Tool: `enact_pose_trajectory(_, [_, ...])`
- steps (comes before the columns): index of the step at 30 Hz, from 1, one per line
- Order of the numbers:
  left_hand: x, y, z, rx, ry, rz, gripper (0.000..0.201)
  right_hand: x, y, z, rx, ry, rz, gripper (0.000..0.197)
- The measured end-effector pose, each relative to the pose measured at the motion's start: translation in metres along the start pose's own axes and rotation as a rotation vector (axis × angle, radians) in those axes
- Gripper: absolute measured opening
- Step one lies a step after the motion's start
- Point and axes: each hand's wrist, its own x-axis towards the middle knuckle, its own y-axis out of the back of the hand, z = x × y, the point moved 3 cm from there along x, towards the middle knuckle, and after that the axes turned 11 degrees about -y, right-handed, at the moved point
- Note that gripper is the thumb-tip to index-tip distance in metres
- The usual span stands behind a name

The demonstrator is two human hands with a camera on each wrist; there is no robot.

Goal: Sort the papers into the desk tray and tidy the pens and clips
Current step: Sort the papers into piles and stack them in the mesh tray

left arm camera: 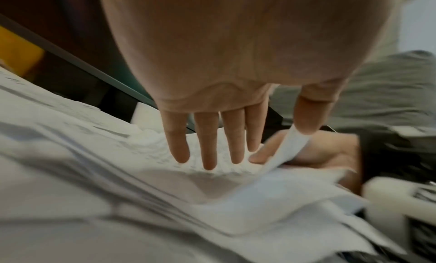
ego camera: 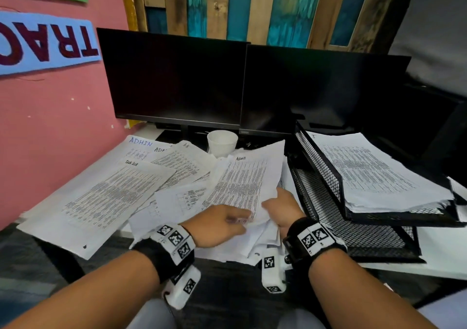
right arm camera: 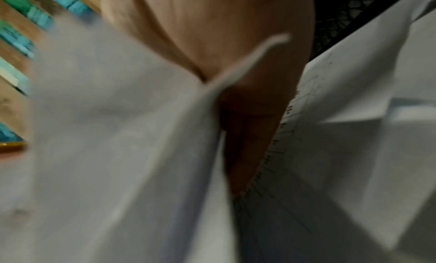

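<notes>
Printed papers [ego camera: 106, 197] lie scattered and overlapping across the desk. My right hand [ego camera: 271, 198] pinches the lower right edge of a sheet headed "Admin" [ego camera: 242, 184], lifting it off the pile. In the right wrist view that sheet [right arm camera: 141, 136] runs between the thumb and fingers of the right hand [right arm camera: 247, 99]. My left hand [ego camera: 237, 217] lies with straight fingers on the same sheet's lower edge. Its fingertips [left arm camera: 210, 164] touch the paper [left arm camera: 165, 183]. A black mesh desk tray [ego camera: 321, 167] stands at the right, with a paper stack [ego camera: 374, 172] on its upper tier. No pens or clips are visible.
Two dark monitors [ego camera: 177, 81] [ego camera: 321, 88] stand along the back of the desk. A white paper cup [ego camera: 222, 143] sits in front of them, behind the papers. The pink wall [ego camera: 50, 126] closes the left side. The tray's lower tier [ego camera: 353, 227] shows bare mesh.
</notes>
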Motion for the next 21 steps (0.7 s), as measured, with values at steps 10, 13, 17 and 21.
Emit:
enact_pose_trajectory(10, [-0.027, 0.107, -0.041, -0.427, 0.100, 0.600, 0.072, -0.048, -0.002, -0.067, 0.006, 0.334, -0.139, 0.034])
enact_pose_trajectory(13, [-0.028, 0.124, -0.028, -0.392, -0.014, 0.750, 0.035, -0.058, -0.010, -0.081, -0.069, 0.395, -0.100, 0.036])
enact_pose_trajectory(17, [-0.031, 0.139, 0.003, -0.284, -0.178, 0.920, 0.032, -0.057, -0.019, -0.097, -0.050, 0.464, 0.069, 0.046])
enact_pose_trajectory(21, [-0.034, 0.141, 0.019, -0.261, -0.220, 0.947, 0.026, -0.060, -0.020, -0.109, 0.037, 0.522, 0.136, 0.046])
